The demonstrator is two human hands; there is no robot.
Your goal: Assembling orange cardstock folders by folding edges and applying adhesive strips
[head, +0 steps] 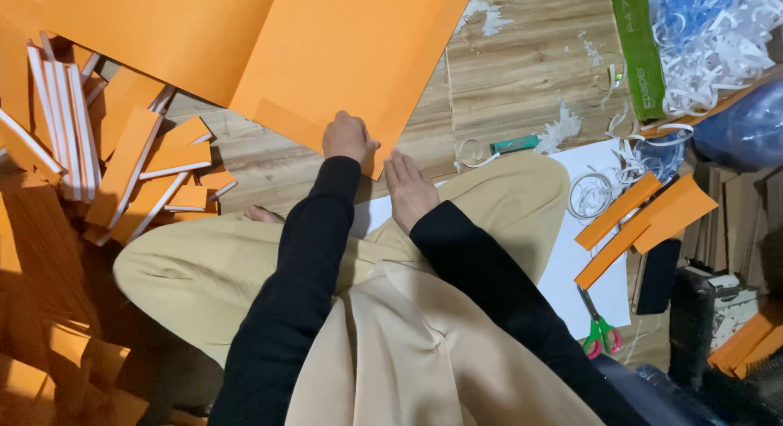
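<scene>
Both hands: left hand [347,137], right hand [408,189] at orange sheet [342,59] edge.

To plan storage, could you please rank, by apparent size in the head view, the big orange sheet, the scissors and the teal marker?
1. Big orange sheet, by far the largest, pinched by the left hand.
2. Scissors.
3. Teal marker, which lies farther from the camera, so it is only slightly smaller.

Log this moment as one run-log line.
left hand: pinching orange sheet edge | right hand: flat beside it, on knee | scissors: idle on white paper
</scene>
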